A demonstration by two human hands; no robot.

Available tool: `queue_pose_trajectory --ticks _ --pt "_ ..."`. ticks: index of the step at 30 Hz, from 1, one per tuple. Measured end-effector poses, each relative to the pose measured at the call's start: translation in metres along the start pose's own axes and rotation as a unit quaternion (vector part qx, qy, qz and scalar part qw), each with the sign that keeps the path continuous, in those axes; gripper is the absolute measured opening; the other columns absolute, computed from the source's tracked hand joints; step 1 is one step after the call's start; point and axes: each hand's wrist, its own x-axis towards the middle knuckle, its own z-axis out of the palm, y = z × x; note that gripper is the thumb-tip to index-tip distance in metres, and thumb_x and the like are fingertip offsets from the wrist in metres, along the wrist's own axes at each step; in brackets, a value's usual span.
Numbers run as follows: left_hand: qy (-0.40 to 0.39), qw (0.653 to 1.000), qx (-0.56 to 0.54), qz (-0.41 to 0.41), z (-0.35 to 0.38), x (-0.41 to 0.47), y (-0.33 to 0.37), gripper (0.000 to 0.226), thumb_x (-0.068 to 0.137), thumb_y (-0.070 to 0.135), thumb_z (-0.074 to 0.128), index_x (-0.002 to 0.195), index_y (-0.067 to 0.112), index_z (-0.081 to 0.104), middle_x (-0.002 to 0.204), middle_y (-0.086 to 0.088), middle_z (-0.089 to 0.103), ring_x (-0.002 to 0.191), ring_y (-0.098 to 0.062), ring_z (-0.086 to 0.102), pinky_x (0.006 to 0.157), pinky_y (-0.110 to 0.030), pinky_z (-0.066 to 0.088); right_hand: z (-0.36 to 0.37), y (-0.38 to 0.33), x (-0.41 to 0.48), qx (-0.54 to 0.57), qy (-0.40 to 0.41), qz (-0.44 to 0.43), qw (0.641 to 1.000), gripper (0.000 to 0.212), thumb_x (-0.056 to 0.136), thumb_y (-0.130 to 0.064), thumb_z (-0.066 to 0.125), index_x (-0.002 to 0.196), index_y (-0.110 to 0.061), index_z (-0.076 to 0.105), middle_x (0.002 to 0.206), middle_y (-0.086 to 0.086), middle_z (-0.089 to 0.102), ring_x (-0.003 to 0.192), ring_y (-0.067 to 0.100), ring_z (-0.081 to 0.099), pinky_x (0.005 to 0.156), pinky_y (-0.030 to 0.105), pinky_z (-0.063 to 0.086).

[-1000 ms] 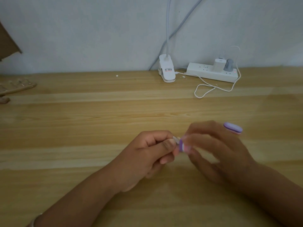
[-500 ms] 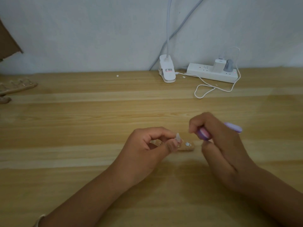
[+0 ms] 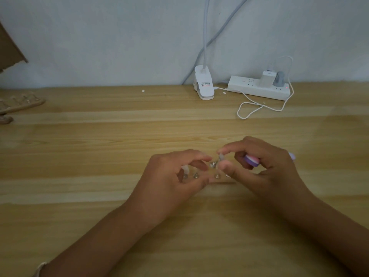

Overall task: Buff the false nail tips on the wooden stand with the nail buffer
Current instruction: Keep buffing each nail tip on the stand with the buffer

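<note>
A small wooden stand (image 3: 220,182) lies on the table under my hands, with metal pegs (image 3: 217,176) standing on it and one clear tip (image 3: 185,168) at its left end. My left hand (image 3: 173,180) pinches a loose metal peg (image 3: 212,164) just above the stand. My right hand (image 3: 265,170) keeps the purple and pink nail buffer (image 3: 252,160) tucked under its curled fingers. Its thumb and forefinger pinch a clear false nail tip (image 3: 221,157) at the top of that peg. Most of the stand is hidden by my hands.
A second wooden stand (image 3: 22,103) lies at the far left edge. At the back stand a white lamp clamp (image 3: 203,85) and a power strip (image 3: 259,87) with plugs and a looping white cable (image 3: 259,108). Brown cardboard (image 3: 10,50) juts in at top left.
My right hand stopped rubbing the buffer on the tip, lifted away, then tucked the buffer into its fingers and came back to pinch the tip. My left hand lowered toward the stand.
</note>
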Motion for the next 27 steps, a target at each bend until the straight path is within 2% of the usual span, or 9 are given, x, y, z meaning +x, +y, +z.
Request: queue_pose_trajectory --ticks 3,6,11,17,20,22,23,25,27 --pt "0.037 0.985 0.154 0.074 -0.008 0.002 -0.002 0.028 0.074 0.019 0.079 0.102 0.019 0.074 0.088 0.013 0.069 0.059 0.020 0.045 0.062 0.003 0.030 0.004 0.003 0.000 -0.013 -0.027 0.012 0.999 0.019 0.080 -0.034 0.076 0.096 -0.023 0.075 0.064 -0.015 0.045 0.061 0.000 0.046 0.066 0.008 0.034" --pt "0.032 0.976 0.196 0.088 -0.009 0.003 -0.008 0.033 0.074 0.024 0.079 0.106 0.016 0.073 0.098 0.008 0.068 0.072 0.026 0.044 0.070 0.004 0.031 0.011 0.003 -0.003 -0.036 -0.054 0.014 0.998 0.026 0.080 -0.042 0.075 0.097 -0.022 0.078 0.064 -0.023 0.046 0.062 -0.003 0.048 0.064 0.012 0.035" --pt "-0.025 0.982 0.184 0.023 -0.007 0.004 -0.014 0.049 0.070 0.035 0.084 0.114 0.020 0.071 0.110 0.011 0.067 0.093 -0.001 0.062 0.082 -0.024 0.051 0.014 0.004 -0.001 -0.097 -0.060 0.012 0.993 0.021 0.079 -0.036 0.080 0.096 -0.023 0.080 0.068 -0.024 0.041 0.062 -0.004 0.045 0.057 0.030 0.044" --pt "-0.046 0.985 0.163 -0.028 -0.004 0.006 -0.017 0.018 0.072 0.040 0.079 0.088 0.034 0.072 0.077 0.013 0.063 0.072 -0.002 0.057 0.062 -0.023 0.045 0.015 -0.001 -0.002 -0.115 -0.063 -0.001 0.991 0.019 0.079 -0.037 0.078 0.093 -0.025 0.080 0.070 -0.019 0.049 0.065 0.003 0.050 0.055 0.037 0.052" --pt "-0.041 0.984 0.172 -0.031 -0.002 0.006 -0.017 0.015 0.073 0.038 0.079 0.085 0.033 0.072 0.074 0.012 0.061 0.070 -0.005 0.056 0.059 -0.023 0.044 0.013 -0.003 0.000 -0.106 -0.068 0.002 0.992 0.031 0.078 -0.046 0.074 0.098 -0.023 0.080 0.068 -0.025 0.042 0.065 0.000 0.047 0.058 0.038 0.051" --pt "-0.045 0.984 0.171 -0.034 -0.002 0.006 -0.016 0.015 0.073 0.037 0.079 0.086 0.032 0.072 0.074 0.013 0.060 0.071 -0.003 0.055 0.059 -0.019 0.042 0.005 -0.002 0.000 -0.082 -0.087 0.016 0.993 0.047 0.077 -0.060 0.068 0.104 -0.023 0.079 0.065 -0.026 0.043 0.066 -0.008 0.047 0.065 0.033 0.050" --pt "-0.048 0.984 0.170 -0.036 -0.003 0.006 -0.016 0.015 0.073 0.037 0.079 0.086 0.032 0.072 0.074 0.014 0.060 0.071 -0.002 0.054 0.058 -0.017 0.040 0.001 -0.002 -0.001 -0.083 -0.103 0.019 0.991 0.048 0.079 -0.064 0.069 0.106 -0.025 0.078 0.066 -0.027 0.047 0.066 -0.009 0.049 0.069 0.021 0.046" --pt "-0.050 0.983 0.170 -0.041 -0.003 0.005 -0.016 0.016 0.073 0.037 0.079 0.086 0.031 0.072 0.074 0.016 0.059 0.070 0.000 0.054 0.058 -0.013 0.036 -0.007 -0.003 -0.002 -0.118 -0.123 0.006 0.985 0.033 0.084 -0.053 0.067 0.103 -0.028 0.078 0.066 -0.031 0.047 0.067 -0.013 0.050 0.070 0.003 0.034" --pt "-0.047 0.984 0.166 -0.046 -0.003 0.005 -0.016 0.016 0.072 0.037 0.079 0.086 0.032 0.072 0.074 0.016 0.058 0.069 0.000 0.054 0.058 -0.012 0.035 -0.010 -0.003 -0.001 -0.149 -0.129 -0.009 0.980 0.016 0.084 -0.033 0.071 0.098 -0.029 0.077 0.069 -0.034 0.047 0.067 -0.014 0.050 0.072 -0.006 0.027"
